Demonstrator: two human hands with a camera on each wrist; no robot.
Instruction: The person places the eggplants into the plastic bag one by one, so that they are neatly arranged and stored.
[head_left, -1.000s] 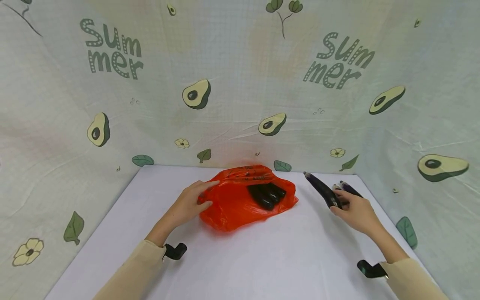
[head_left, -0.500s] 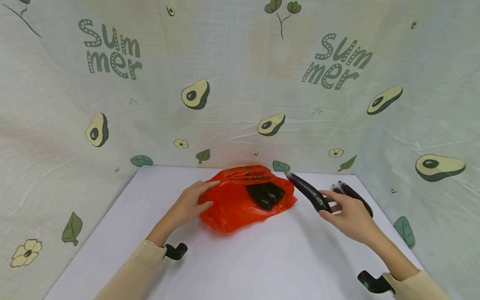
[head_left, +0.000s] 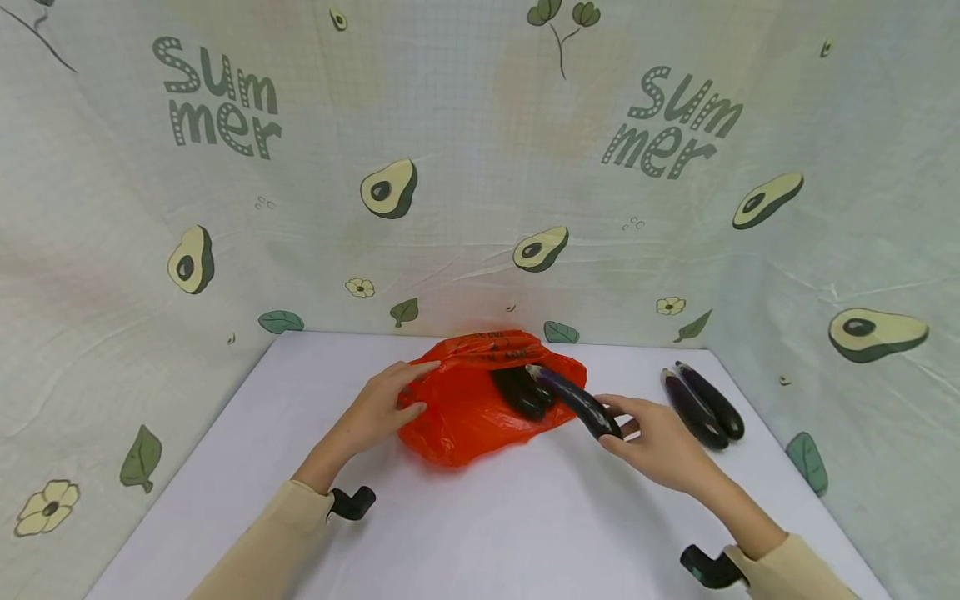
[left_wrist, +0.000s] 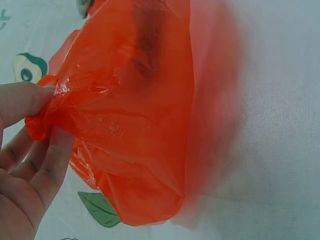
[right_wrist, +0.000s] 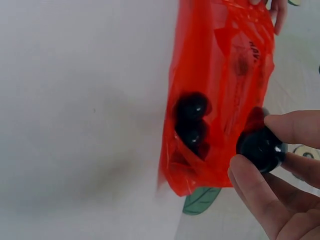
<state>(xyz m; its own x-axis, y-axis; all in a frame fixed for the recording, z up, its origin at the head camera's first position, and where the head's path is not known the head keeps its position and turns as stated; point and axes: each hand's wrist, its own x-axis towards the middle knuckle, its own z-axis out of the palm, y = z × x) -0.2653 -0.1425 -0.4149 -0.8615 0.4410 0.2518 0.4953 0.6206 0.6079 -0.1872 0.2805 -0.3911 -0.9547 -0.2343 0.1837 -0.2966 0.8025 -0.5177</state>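
A red plastic bag (head_left: pixel 457 417) lies near the back middle of the table, its mouth toward the right, with dark eggplants (head_left: pixel 517 393) inside. My left hand (head_left: pixel 378 408) pinches the bag's left side between thumb and fingers; the left wrist view shows the bunched plastic (left_wrist: pixel 45 117) there. In my right hand (head_left: pixel 660 442) is another eggplant (head_left: pixel 573 400), gripped near its rounded end. Its stem end points far left and overlaps the bag's mouth. In the right wrist view, thumb and fingers surround that rounded end (right_wrist: pixel 261 149), and two eggplants (right_wrist: pixel 191 120) show in the bag.
Two eggplants (head_left: pixel 705 406) lie side by side at the right of the white table (head_left: pixel 495 533). A patterned cloth (head_left: pixel 465 125) stands behind the table and along both sides. A black wrist mount (head_left: pixel 708 568) juts out from the right sleeve.
My right hand has carried its eggplant leftward from beside the two others, and the stem end now reaches the bag's mouth. The left hand stays on the bag.
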